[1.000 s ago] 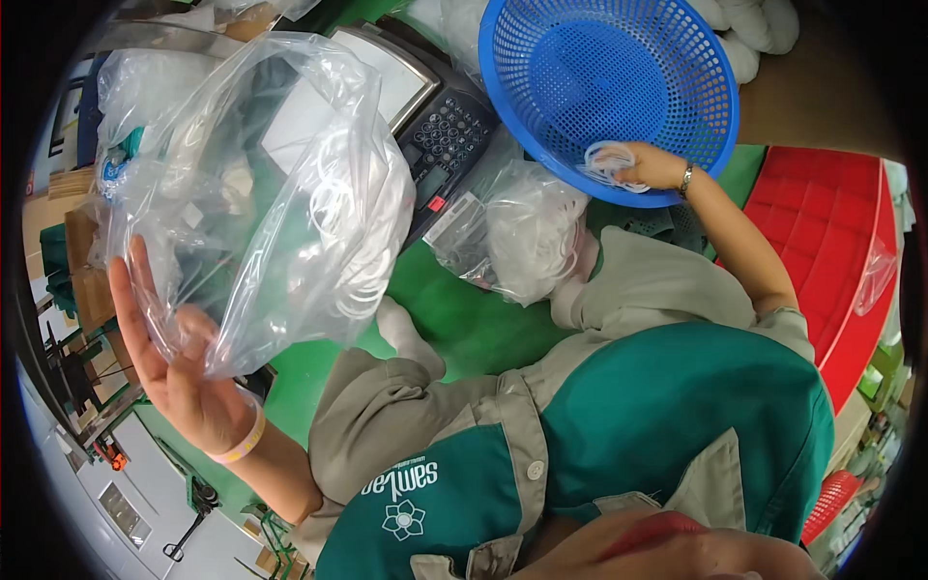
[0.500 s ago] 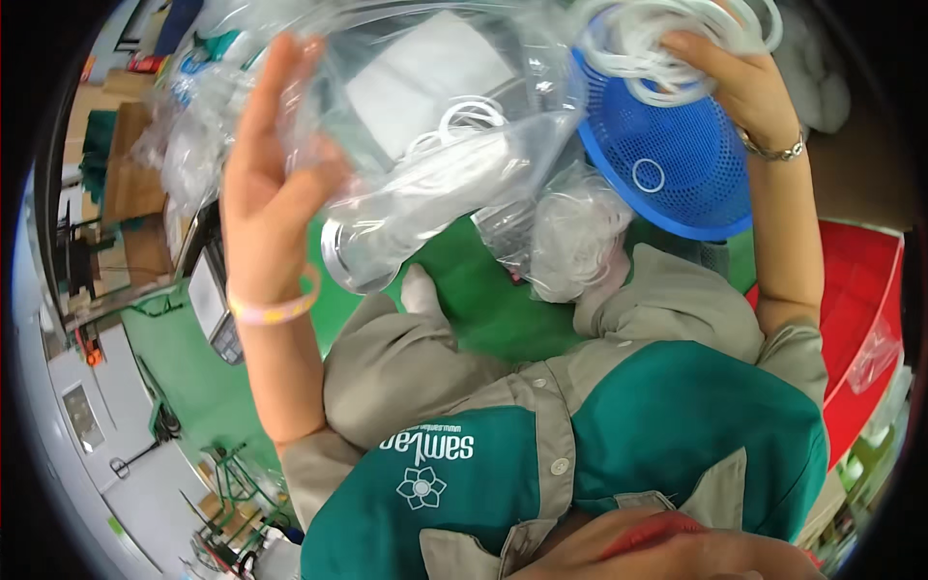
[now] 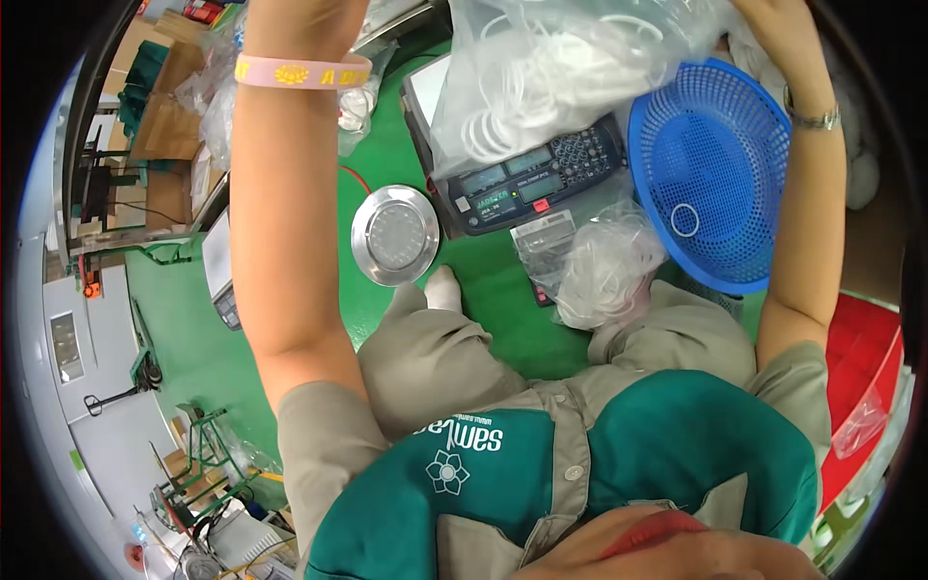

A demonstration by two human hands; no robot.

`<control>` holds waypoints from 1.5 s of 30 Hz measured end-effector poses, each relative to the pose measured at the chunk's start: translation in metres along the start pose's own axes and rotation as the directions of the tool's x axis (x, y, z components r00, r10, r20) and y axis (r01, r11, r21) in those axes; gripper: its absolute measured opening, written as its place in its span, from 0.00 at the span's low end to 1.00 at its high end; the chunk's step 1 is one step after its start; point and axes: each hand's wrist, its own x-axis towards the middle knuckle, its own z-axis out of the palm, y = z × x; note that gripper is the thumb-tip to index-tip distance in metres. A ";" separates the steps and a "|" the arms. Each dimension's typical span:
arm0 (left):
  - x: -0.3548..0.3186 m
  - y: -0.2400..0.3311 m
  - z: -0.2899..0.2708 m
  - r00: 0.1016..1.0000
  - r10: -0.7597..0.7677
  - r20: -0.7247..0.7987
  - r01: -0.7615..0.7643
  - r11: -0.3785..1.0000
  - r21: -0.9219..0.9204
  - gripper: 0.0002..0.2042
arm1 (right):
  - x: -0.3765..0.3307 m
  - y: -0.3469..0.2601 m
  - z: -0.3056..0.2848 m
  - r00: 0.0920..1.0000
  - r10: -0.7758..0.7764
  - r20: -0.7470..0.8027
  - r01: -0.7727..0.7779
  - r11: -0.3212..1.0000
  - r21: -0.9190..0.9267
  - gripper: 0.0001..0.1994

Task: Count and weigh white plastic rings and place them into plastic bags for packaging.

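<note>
A clear plastic bag (image 3: 449, 135) full of white rings (image 3: 580, 72) lies over a dark digital scale (image 3: 532, 184), whose keypad and displays show below it. My left hand (image 3: 304, 24), above a pink wristband, runs out past the top edge. Its fingers are cut off, so what it holds is hidden. At the upper right, my right hand (image 3: 788, 43) is close to the bag's right end; its fingertips are also out of frame. Beneath the right forearm sits a blue mesh basket (image 3: 643, 184) with a single white ring (image 3: 685, 220) in it.
A round metal pan (image 3: 395, 235) rests on the green floor left of the scale. Nearer me, a tied clear bag (image 3: 614, 266) holds pale rings. A red bin (image 3: 865, 377) stands at the right, and cardboard boxes (image 3: 169, 97) at the far left.
The bag of rings has shifted right over the scale, uncovering the keypad and pan. Both hands have moved up, partly out of view. The bunch of rings no longer shows in my right hand.
</note>
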 end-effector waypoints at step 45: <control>-0.112 -0.049 -0.132 0.726 -0.107 -0.679 0.451 0.820 0.353 0.35 | -0.136 0.097 -0.129 0.738 0.360 0.571 0.042 0.820 -0.570 0.03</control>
